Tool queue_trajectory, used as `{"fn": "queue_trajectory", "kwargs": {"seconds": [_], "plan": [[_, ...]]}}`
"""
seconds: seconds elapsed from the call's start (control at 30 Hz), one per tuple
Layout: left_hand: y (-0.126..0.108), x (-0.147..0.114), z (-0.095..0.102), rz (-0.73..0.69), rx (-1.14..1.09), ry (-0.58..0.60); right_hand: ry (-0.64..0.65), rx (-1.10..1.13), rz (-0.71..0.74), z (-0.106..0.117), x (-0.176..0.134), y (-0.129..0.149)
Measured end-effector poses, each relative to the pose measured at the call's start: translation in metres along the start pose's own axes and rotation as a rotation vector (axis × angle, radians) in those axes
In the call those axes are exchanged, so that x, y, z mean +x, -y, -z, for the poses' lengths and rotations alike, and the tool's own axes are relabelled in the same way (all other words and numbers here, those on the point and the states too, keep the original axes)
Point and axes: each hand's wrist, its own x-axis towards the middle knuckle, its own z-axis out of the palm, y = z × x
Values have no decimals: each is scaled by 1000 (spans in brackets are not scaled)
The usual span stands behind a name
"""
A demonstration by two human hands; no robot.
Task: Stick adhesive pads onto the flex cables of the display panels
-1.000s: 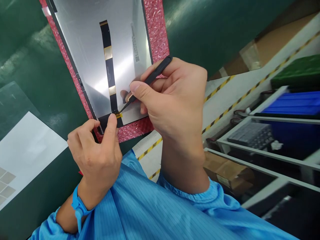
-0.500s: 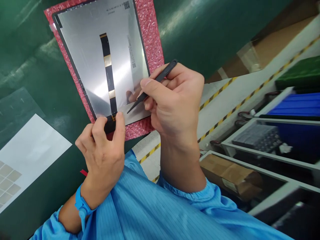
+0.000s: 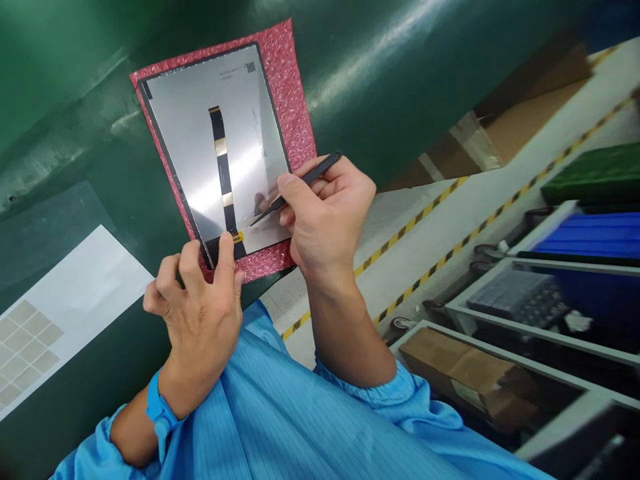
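A display panel lies with its silvery back up on a sheet of pink bubble wrap. Along the panel's back runs a black flex cable with gold patches and a gold connector area at its near end. My left hand rests at the panel's near edge, its index fingertip on the cable's near end and the other fingers bent apart, holding nothing. In my right hand are slim black tweezers, gripped like a pen. Their pointed tip is just right of the cable's near end, over the panel; contact cannot be made out.
On the green table mat, a white sheet with grey square stickers lies at left beside a clear film. To the right are a floor with yellow-black tape, a shelf rack and a cardboard box.
My left index finger has shifted onto the cable's near end, leaving the gold connector area more exposed. My right hand keeps the tweezers near the same spot. The whole view has shifted.
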Motion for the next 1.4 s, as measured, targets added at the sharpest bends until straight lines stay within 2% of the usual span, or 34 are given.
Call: {"fn": "queue_trajectory", "kwargs": {"seconds": [0.27,0.37,0.47,0.53,0.6,0.7,0.77,0.8,0.87,0.93,1.0,1.1,1.2,1.4], "plan": [[-3,2,-15,-119,12,15,-57,80,-12,-3,0,-1],[-3,-6,-13,-89,34,12,-102,119,-34,-3,-5,0],[2,-22,-1,-21,54,22,-159,88,-51,-2,-12,-1],[16,-36,10,6,46,39,-176,61,-48,-3,-14,-2],[42,-54,24,36,-17,26,-176,86,-30,-8,-16,0],[100,-85,45,115,-161,-129,-158,181,92,-28,-29,16],[142,-103,52,202,-195,-228,-19,199,140,-52,-50,31],[161,-111,52,244,-189,-234,106,197,123,-67,-63,38],[188,-121,49,281,-166,-184,442,154,33,-100,-92,47],[201,-126,43,278,-135,-133,654,167,-7,-131,-117,47],[202,-128,37,277,-114,-127,773,178,-17,-153,-133,39],[197,-129,34,278,-123,-138,842,138,-22,-167,-142,24],[195,-129,34,283,-132,-136,831,80,8,-166,-142,16],[195,-128,33,286,-145,-132,805,36,71,-164,-144,17]]}}
